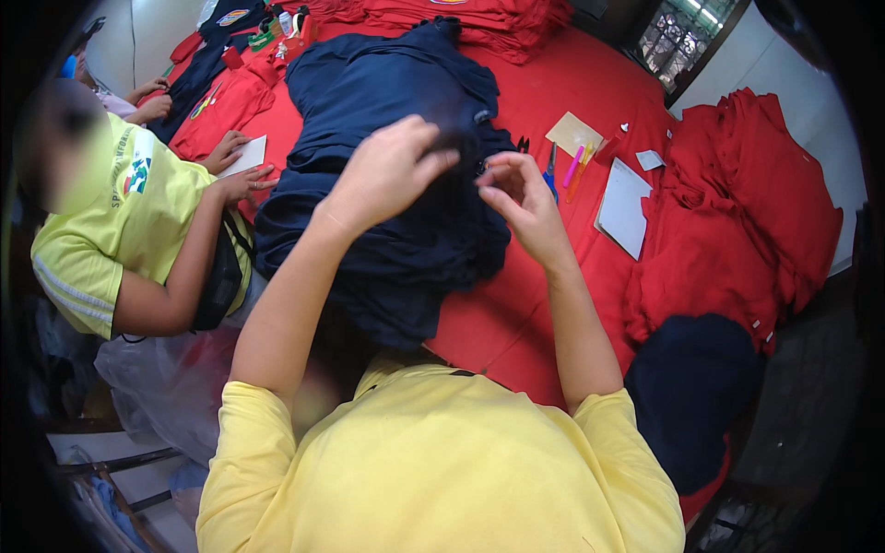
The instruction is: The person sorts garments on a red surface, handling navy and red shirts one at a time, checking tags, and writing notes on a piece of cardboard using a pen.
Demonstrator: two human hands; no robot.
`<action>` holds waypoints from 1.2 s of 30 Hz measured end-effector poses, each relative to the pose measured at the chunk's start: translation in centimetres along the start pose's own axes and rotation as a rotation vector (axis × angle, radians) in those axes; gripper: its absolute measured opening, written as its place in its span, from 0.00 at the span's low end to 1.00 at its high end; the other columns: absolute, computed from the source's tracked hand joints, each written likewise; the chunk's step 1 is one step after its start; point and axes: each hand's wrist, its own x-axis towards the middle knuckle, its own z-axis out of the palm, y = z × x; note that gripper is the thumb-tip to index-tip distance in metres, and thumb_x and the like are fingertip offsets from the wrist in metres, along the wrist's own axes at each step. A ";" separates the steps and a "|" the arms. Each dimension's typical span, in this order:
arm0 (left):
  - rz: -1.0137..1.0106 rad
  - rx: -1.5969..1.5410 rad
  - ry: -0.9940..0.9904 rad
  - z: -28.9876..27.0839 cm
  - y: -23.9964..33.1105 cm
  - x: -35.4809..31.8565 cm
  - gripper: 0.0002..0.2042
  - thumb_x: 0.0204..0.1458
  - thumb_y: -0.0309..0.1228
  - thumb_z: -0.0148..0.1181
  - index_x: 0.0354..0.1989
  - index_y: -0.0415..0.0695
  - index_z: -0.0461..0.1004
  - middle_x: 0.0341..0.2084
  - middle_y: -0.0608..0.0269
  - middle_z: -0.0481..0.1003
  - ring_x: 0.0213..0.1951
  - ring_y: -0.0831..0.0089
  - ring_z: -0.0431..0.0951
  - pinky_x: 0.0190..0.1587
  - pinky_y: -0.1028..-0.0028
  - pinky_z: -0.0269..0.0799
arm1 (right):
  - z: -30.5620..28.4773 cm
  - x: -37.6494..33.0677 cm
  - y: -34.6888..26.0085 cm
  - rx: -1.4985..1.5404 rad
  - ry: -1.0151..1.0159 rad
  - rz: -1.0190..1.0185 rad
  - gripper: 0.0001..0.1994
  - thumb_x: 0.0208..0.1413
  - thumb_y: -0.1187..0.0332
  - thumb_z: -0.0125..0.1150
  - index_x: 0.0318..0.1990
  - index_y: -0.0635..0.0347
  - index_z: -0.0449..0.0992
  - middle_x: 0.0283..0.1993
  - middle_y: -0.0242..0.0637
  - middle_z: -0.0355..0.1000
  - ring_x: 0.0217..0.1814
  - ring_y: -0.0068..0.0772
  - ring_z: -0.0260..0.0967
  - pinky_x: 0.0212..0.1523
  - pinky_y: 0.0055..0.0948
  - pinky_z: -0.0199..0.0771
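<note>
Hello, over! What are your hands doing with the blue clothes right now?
Left hand pinching dark fabric atop the navy garment pile. Right hand pinched shut beside it, contents too small to tell. Co-worker's hands on white paper, left of pile.

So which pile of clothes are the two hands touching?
The dark navy blue fabric pile in the middle of the red table. Both the left hand and right hand pinch it; the red fabric piles lie untouched at the side.

Navy garment pile (387,138) on red table cover (553,92) — yellow sleeves (442,461), white notepad (624,207)
</note>
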 end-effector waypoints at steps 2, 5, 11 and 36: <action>-0.082 -0.011 0.063 -1.7 -0.5 0.8 0.19 0.55 0.37 0.60 0.25 0.32 0.64 0.22 0.46 0.64 0.27 0.48 0.66 0.31 0.61 0.62 | -1.2 -1.1 -0.3 -0.238 -0.187 0.035 0.13 0.53 0.72 0.63 0.46 0.59 0.73 0.38 0.29 0.70 0.37 0.22 0.68 0.41 0.26 0.69; -0.055 -0.057 -0.058 -2.1 0.0 1.3 0.17 0.56 0.36 0.59 0.26 0.32 0.65 0.23 0.45 0.65 0.27 0.48 0.67 0.32 0.61 0.63 | -0.9 -2.2 0.8 -0.541 -0.294 -0.064 0.09 0.52 0.70 0.64 0.40 0.60 0.76 0.36 0.31 0.68 0.34 0.27 0.66 0.38 0.30 0.67; 0.111 0.130 -0.320 1.4 1.5 -1.3 0.19 0.55 0.36 0.59 0.47 0.33 0.69 0.35 0.44 0.74 0.41 0.45 0.75 0.45 0.61 0.70 | -0.3 -1.2 -1.3 -0.032 0.025 0.153 0.05 0.56 0.74 0.59 0.39 0.62 0.75 0.36 0.27 0.68 0.38 0.16 0.67 0.37 0.22 0.67; -0.168 -0.273 -0.589 -1.7 -0.7 -2.3 0.31 0.46 0.24 0.64 0.62 0.46 0.64 0.40 0.49 0.77 0.42 0.57 0.79 0.46 0.67 0.74 | 1.4 -4.5 1.6 -0.229 0.019 0.047 0.27 0.50 0.79 0.61 0.60 0.54 0.67 0.38 0.40 0.65 0.38 0.37 0.71 0.39 0.31 0.71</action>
